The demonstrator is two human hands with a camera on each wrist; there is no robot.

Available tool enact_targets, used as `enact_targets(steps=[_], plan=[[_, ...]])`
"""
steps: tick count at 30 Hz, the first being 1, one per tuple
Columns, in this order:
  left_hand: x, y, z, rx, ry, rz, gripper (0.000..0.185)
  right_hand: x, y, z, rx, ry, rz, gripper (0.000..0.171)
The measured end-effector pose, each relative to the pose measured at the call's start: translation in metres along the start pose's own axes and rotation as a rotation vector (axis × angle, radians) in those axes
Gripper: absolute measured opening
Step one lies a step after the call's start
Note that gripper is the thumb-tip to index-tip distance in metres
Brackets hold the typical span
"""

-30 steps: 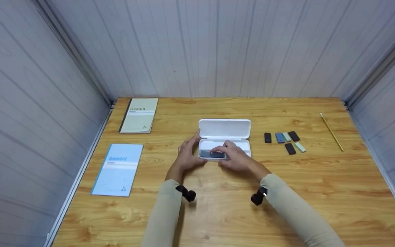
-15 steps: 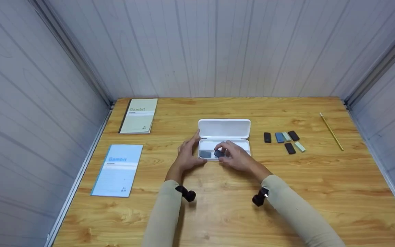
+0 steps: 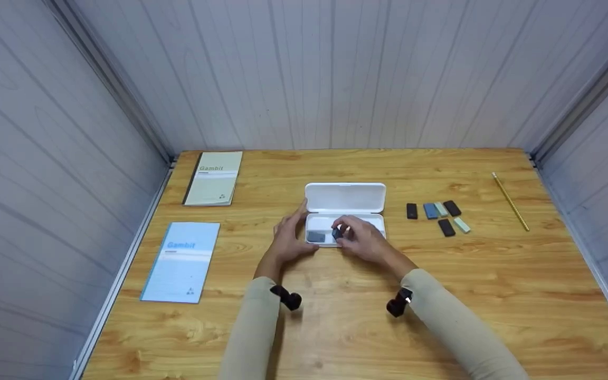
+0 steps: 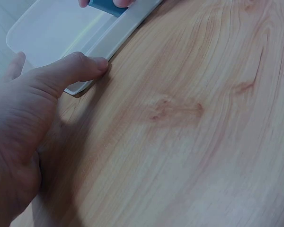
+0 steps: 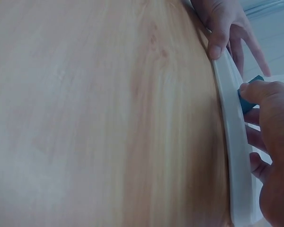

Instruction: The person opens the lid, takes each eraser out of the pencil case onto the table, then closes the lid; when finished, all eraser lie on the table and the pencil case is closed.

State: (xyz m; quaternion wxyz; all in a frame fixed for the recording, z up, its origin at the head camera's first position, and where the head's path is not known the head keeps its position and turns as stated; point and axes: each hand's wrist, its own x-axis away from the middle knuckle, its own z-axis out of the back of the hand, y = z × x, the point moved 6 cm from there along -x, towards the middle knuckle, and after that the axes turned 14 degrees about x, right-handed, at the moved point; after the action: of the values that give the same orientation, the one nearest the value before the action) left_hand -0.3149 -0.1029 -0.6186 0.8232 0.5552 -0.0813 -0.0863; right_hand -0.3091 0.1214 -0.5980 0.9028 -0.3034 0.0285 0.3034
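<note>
A white pencil case point(image 3: 345, 197) lies with its lid up in the middle of the table. My left hand point(image 3: 287, 238) grips its left end, thumb on the front rim and fingers towards the back, as the left wrist view also shows. Between thumb and fingers, my right hand point(image 3: 362, 241) pinches a dark blue eraser point(image 3: 336, 233), held tilted above the front compartment. In the right wrist view that eraser point(image 5: 250, 97) looks teal. A flat grey-blue eraser point(image 3: 315, 237) lies in the left part of the same compartment.
Right of the case lie several erasers: black point(image 3: 412, 211), blue point(image 3: 430, 211) and pale green point(image 3: 462, 225) among them. A gold pencil point(image 3: 511, 202) lies farther right. On the left are a cream notebook point(image 3: 214, 179) and a blue notebook point(image 3: 181, 264). Panel walls surround the table.
The right hand has lifted the dark eraser from lying flat in the front compartment and tipped it up in a pinch. The left hand has stayed on the case.
</note>
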Motion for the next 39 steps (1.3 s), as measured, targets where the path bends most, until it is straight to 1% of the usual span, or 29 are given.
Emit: enact_targets(steps=[3,5,8,11,13,17,20,24,27,32,35,39], plan=[[0.0,-0.001,0.0,0.005,-0.002,0.015,0.128,-0.001,-0.012,0.01,0.004,-0.008,-0.011,0.027],[0.001,-0.001,0.0,0.006,0.0,0.01,0.127,-0.002,-0.018,0.015,0.011,-0.021,-0.028,0.026],[0.0,-0.003,0.0,0.014,0.005,-0.003,0.128,-0.001,-0.023,0.017,0.043,-0.015,-0.027,0.027],[-0.001,-0.003,0.0,0.025,0.006,-0.021,0.129,0.001,-0.025,0.02,0.07,0.009,-0.012,0.029],[-0.002,-0.005,0.0,0.031,0.005,-0.02,0.129,0.004,-0.025,0.021,0.079,0.021,-0.005,0.03],[-0.003,-0.006,0.0,0.029,0.005,-0.023,0.129,0.007,-0.023,0.025,0.09,0.013,-0.013,0.033],[-0.003,-0.005,0.0,0.024,-0.001,-0.005,0.13,0.011,-0.021,0.027,0.095,0.005,-0.025,0.033],[-0.001,-0.003,0.001,0.028,-0.008,0.017,0.13,0.016,-0.018,0.032,0.096,0.017,-0.033,0.032],[-0.002,-0.005,0.0,0.035,-0.005,0.009,0.129,0.02,-0.015,0.036,0.096,0.019,-0.04,0.031],[-0.003,-0.009,0.0,0.048,0.011,-0.026,0.129,0.027,-0.008,0.042,0.09,0.001,-0.058,0.03],[-0.003,-0.007,0.0,0.05,0.008,-0.03,0.129,0.031,-0.003,0.046,0.096,0.004,-0.066,0.03],[0.0,-0.001,0.001,0.032,-0.001,-0.027,0.128,0.036,0.002,0.054,0.108,0.03,-0.049,0.029]])
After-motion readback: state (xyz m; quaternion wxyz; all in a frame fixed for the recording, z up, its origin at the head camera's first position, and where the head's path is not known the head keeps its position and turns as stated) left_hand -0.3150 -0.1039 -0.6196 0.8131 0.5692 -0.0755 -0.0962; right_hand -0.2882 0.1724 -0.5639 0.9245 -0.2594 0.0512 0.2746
